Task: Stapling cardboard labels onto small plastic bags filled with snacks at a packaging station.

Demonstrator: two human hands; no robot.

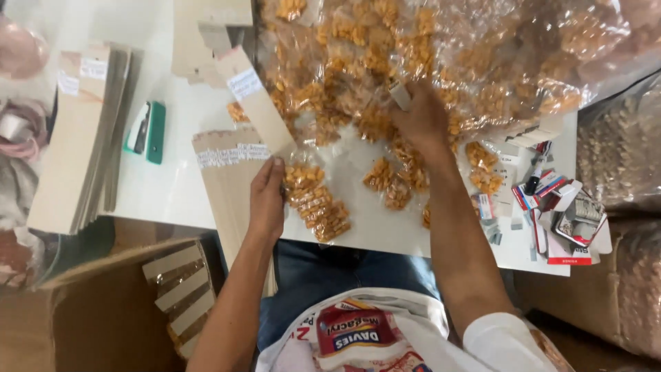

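My left hand (pixel 267 196) rests on a fan of brown cardboard header strips (pixel 231 182) at the table's near edge, thumb against a small clear packet of orange snack pieces (pixel 317 203). My right hand (pixel 420 117) reaches forward into a pile of clear bags of orange snacks (pixel 427 48), fingers closed around a small silvery stapler-like tool (pixel 399 93). More small orange packets (pixel 396 182) lie on the white table between my arms.
A stack of cardboard strips (pixel 79 138) lies at the left, with a green stapler (pixel 147 131) beside it. Staple boxes and a marker (pixel 551 200) clutter the right edge. An open cardboard box (pixel 103 310) with finished packets stands below left.
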